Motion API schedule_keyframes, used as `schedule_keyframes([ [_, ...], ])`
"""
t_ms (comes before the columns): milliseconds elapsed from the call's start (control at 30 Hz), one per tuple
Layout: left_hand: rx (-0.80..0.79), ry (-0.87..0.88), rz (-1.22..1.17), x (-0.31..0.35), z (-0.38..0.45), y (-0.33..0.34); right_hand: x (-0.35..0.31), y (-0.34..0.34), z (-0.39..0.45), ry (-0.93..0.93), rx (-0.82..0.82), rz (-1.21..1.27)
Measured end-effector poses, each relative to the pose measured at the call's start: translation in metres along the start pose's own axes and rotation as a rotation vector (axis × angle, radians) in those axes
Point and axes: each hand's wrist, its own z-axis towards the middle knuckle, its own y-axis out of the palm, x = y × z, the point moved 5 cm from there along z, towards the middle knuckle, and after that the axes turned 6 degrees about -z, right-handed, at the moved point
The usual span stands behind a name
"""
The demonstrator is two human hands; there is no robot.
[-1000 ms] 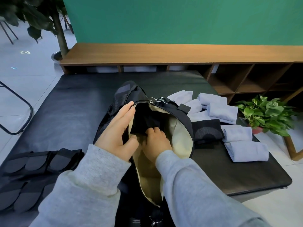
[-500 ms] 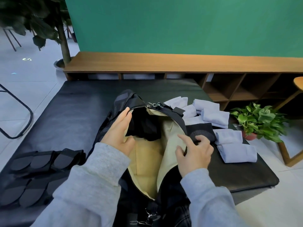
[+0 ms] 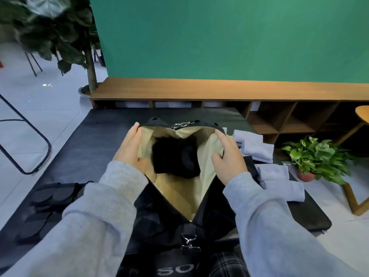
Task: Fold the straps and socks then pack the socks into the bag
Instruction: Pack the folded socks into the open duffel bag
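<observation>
A: Head view. Bag sits on the black table, mouth spread wide, long axis running away from the person. Left hand lies on the left rim, fingers straight, thumb inside on the lining. Right hand is on the right rim, fingers loosely extended, pressing the edge outward. Neither hand holds a sock.

B: Contents?

A: Dark folded bundle deep inside, toward the far end. Can't tell how many items.

B: Remaining socks?

A: Pale blue folded socks on the table just right of the bag, past the right hand. Rolls lie crosswise to the bag's axis. Dark straps lie far left.

B: So right hand fetches.

A: My read, yes. It's nearer and the left can hold the mouth open. Only one view.
</observation>
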Motion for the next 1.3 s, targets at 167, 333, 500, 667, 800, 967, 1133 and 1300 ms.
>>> schedule_keyframes([
  [167, -0.065, -0.023, -0.003, 0.003, -0.016, 0.019, 0.023, 0.002, -0.018, 0.017, -0.012, 0.127],
  [333, -0.07, -0.054, -0.007, -0.001, -0.021, 0.022, 0.057, -0.009, -0.044, 0.132, 0.135, 0.427],
  [500, -0.087, -0.088, -0.008, -0.004, -0.027, 0.026, 0.115, 0.013, -0.072, 0.33, -0.084, 0.04],
  [667, -0.069, -0.115, -0.002, -0.007, -0.024, 0.023, 0.129, 0.045, -0.086, 0.245, -0.333, -0.137],
  [800, -0.038, -0.121, 0.019, -0.011, -0.023, 0.019, 0.137, 0.05, -0.085, 0.466, -0.296, -0.116],
  [967, -0.071, -0.121, 0.022, -0.009, -0.026, 0.027, 0.142, 0.059, -0.092, 0.539, -0.329, -0.055],
  [1133, -0.099, -0.11, 0.01, -0.006, -0.028, 0.035, 0.138, 0.058, -0.096, 0.497, -0.289, 0.162],
  [1300, -0.105, -0.086, 0.025, -0.004, -0.028, 0.04, 0.135, 0.044, -0.084, 0.49, -0.209, 0.189],
])
